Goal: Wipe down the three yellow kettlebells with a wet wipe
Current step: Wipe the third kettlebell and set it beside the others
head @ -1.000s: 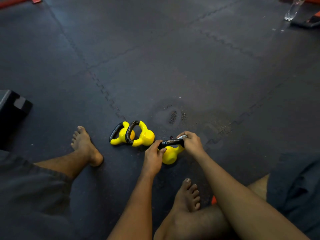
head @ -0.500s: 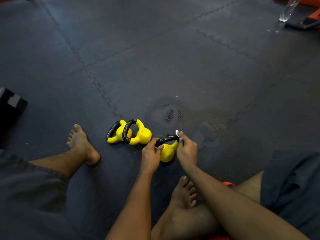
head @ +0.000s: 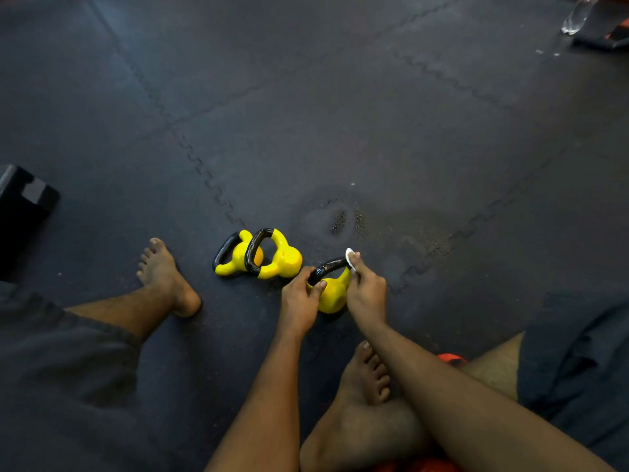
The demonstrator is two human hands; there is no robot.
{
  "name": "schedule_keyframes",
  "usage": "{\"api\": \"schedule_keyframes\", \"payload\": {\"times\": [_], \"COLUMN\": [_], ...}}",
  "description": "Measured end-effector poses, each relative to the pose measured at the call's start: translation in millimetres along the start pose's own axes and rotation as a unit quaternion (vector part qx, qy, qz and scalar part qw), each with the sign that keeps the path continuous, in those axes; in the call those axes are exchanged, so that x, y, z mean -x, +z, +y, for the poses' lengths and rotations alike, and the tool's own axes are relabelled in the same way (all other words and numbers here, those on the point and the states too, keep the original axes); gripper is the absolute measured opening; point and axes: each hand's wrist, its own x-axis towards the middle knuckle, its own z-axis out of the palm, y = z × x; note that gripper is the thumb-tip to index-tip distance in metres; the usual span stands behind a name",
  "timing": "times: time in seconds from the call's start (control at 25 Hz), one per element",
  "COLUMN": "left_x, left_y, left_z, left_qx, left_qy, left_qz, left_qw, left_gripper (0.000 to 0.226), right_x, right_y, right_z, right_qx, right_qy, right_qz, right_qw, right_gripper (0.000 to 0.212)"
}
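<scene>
head: kettlebell in left hand

Dim, bluish light leaves the floor murky, corners darken and bend, and nearby limbs blur softly.

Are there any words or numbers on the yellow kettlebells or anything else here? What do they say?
No text can be read anywhere.
The held kettlebell, the middle kettlebell, the leftmost kettlebell and the wet wipe show no markings.
The black block and clear bottle are too blurred to tell.
</scene>
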Motion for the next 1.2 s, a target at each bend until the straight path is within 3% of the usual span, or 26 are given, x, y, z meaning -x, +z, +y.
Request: {"api": "schedule_keyframes", "payload": {"times": [0.08, 0.24, 0.4, 0.52, 0.68, 0.8, 0.96, 1.08, 1.2], "left_x": [1.6, 3.6, 5.8, 7.6, 9.2, 9.8, 10.5, 11.9, 12.4], "left_y": [-0.1, -0.9, -1.7, -0.5, -0.6, 0.1, 0.3, 3.6, 5.7], "left_z": [1.5, 2.2, 3.8, 5.5, 6.8, 7.2, 8.1, 8.3, 10.0], "left_qx": [-0.003, 0.006, 0.005, 0.005, 0.008, 0.011, 0.014, 0.016, 0.010], "left_qy": [-0.001, -0.005, -0.015, -0.011, -0.010, -0.010, -0.009, 0.000, 0.018], "left_qz": [-0.006, 0.007, -0.002, 0.001, -0.003, -0.003, -0.008, -0.010, -0.011], "left_qw": [1.000, 1.000, 1.000, 1.000, 1.000, 1.000, 1.000, 1.000, 1.000], "left_gripper": [0.029, 0.029, 0.028, 0.029, 0.027, 0.025, 0.022, 0.020, 0.021], "right_x": [-4.0, 2.5, -2.9, 0.6, -2.2, -0.6, -6.8, -11.1, -29.8], "right_y": [-1.0, 0.7, 2.2, 2.4, 1.9, 0.1, -1.6, -4.0, -9.2], "right_z": [4.2, 1.6, 6.1, 3.6, 4.8, 0.6, -0.7, -7.9, -10.6], "right_qx": [0.038, 0.028, 0.087, 0.072, 0.088, 0.074, 0.076, 0.065, 0.098], "right_qy": [0.058, -0.009, 0.051, 0.010, 0.046, 0.011, 0.067, 0.036, 0.065], "right_qz": [0.015, 0.002, 0.005, -0.002, 0.000, 0.005, 0.012, -0.004, -0.029], "right_qw": [0.997, 1.000, 0.995, 0.997, 0.995, 0.997, 0.995, 0.997, 0.993], "right_gripper": [0.039, 0.038, 0.037, 0.039, 0.039, 0.039, 0.037, 0.037, 0.036]}}
